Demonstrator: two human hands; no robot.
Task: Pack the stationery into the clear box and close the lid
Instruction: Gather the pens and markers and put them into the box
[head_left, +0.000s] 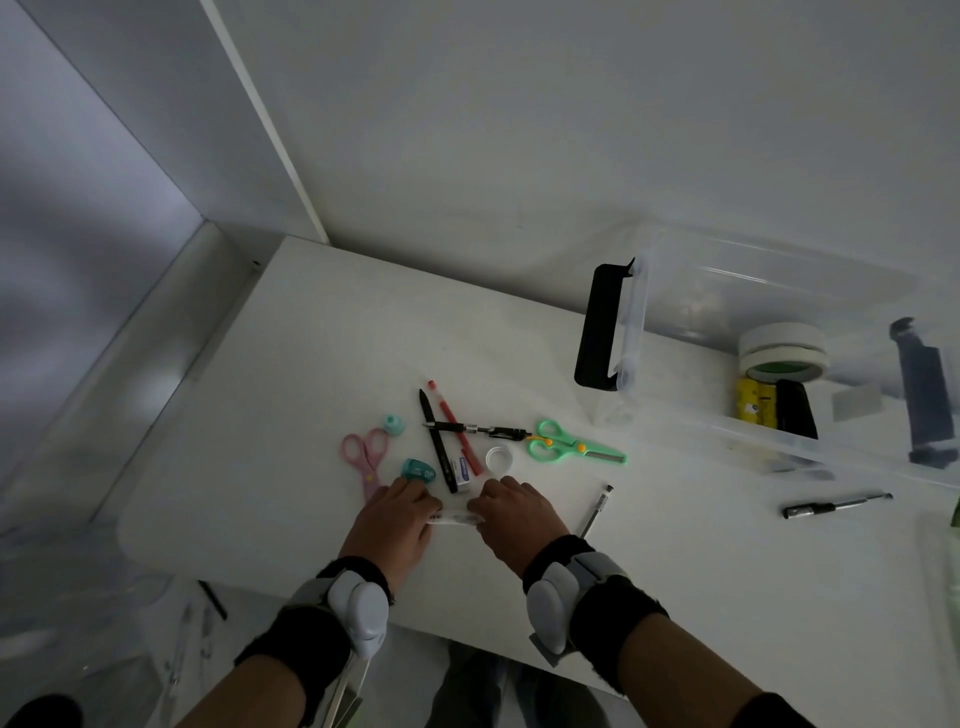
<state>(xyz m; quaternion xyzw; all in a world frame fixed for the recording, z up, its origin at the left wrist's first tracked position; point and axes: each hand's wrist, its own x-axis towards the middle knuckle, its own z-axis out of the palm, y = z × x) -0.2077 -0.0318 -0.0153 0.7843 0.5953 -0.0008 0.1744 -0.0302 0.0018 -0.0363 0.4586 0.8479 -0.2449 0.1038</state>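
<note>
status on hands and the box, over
Grips: left hand and right hand both pinch one pale item. Open clear box holds tape rolls. Loose on table: green scissors, black pen.

Pens (439, 447) lie crossed on the table (311, 364), flanked by left scissors (366, 460) and right scissors (571, 447). Before them, left hand (397, 522) and right hand (514, 519) hold a small item (452, 517). Box (727, 280) at rear right contains tape rolls (782, 351).
</note>
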